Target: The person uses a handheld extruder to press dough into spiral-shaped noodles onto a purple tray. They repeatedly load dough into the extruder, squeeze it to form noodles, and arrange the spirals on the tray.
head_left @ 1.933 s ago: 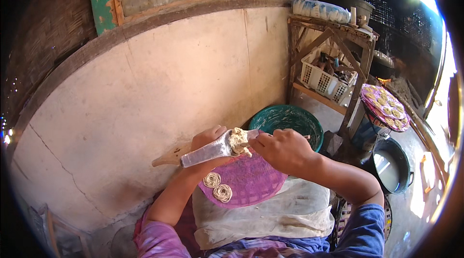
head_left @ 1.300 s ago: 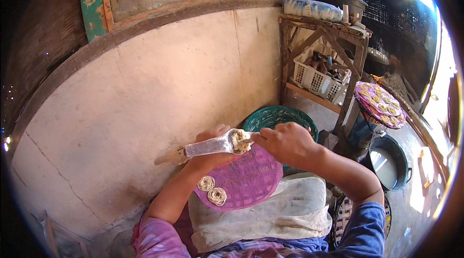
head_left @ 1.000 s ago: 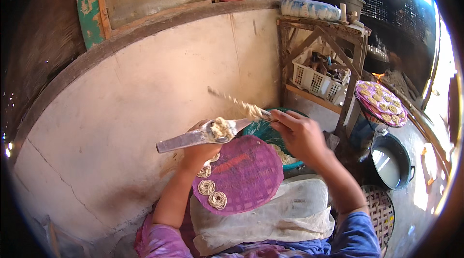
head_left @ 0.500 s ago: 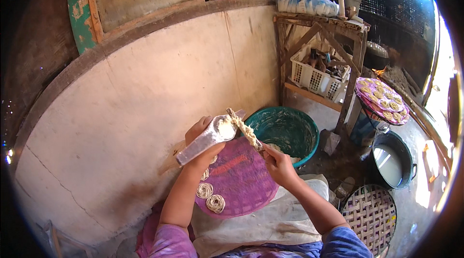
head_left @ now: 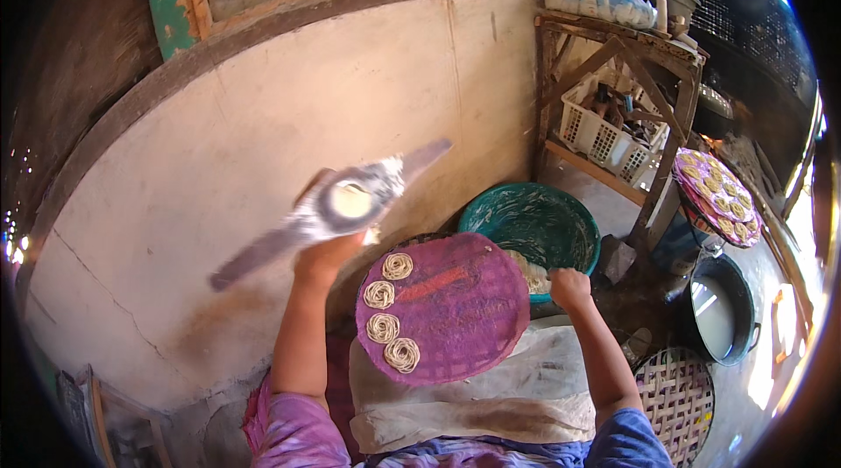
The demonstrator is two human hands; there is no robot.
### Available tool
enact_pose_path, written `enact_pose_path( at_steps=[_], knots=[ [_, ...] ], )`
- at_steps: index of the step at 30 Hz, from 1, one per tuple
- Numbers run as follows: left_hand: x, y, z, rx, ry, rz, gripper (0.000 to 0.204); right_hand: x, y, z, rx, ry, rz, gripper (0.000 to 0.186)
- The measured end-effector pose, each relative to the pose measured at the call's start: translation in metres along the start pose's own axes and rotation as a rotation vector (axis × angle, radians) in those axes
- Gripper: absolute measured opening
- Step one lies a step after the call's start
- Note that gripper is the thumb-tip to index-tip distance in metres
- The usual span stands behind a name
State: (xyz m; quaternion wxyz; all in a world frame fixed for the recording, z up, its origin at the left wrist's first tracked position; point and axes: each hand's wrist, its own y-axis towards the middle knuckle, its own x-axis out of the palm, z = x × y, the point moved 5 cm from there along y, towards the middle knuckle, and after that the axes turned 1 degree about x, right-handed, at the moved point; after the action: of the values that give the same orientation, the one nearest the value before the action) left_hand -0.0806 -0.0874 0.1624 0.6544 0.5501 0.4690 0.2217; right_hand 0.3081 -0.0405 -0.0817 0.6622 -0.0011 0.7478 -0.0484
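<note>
My left hand (head_left: 326, 251) grips a metal press (head_left: 385, 183) with two long arms and pale dough in its round cup, raised before the wall and blurred. My right hand (head_left: 569, 288) is closed at the rim of the green basin (head_left: 534, 218); what it holds is hidden. Pale dough (head_left: 526, 268) lies in the basin. Below my hands a round purple mat (head_left: 460, 328) bears several coils of pale strands (head_left: 383, 328) along its left side, over a whitish cloth (head_left: 473, 415) at my lap.
At right stand a wooden shelf (head_left: 657, 52) with a white crate (head_left: 596, 139), a stack of purple mats (head_left: 714, 196) with coils on them, a dark tub of cloudy liquid (head_left: 727, 310) and a woven basket (head_left: 674, 398). A pale wall (head_left: 219, 187) fills the left.
My left hand has lifted the press up and leftward. My right hand has moved right to the basin, and the dough-covered stick it held across the press is out of sight.
</note>
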Motion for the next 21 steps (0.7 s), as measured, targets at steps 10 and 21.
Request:
enact_pose_path(
  at_steps=[10, 21],
  knots=[
    [0.037, -0.044, 0.031, -1.112, -2.265, 0.119, 0.015, -0.047, -0.136, -0.179, -0.183, 2.043, -0.95, 0.096],
    [0.03, -0.152, 0.072, -0.742, -1.0, -0.518, 0.04, -0.095, -0.153, -0.082, -0.333, 1.584, 0.036, 0.078]
  ],
)
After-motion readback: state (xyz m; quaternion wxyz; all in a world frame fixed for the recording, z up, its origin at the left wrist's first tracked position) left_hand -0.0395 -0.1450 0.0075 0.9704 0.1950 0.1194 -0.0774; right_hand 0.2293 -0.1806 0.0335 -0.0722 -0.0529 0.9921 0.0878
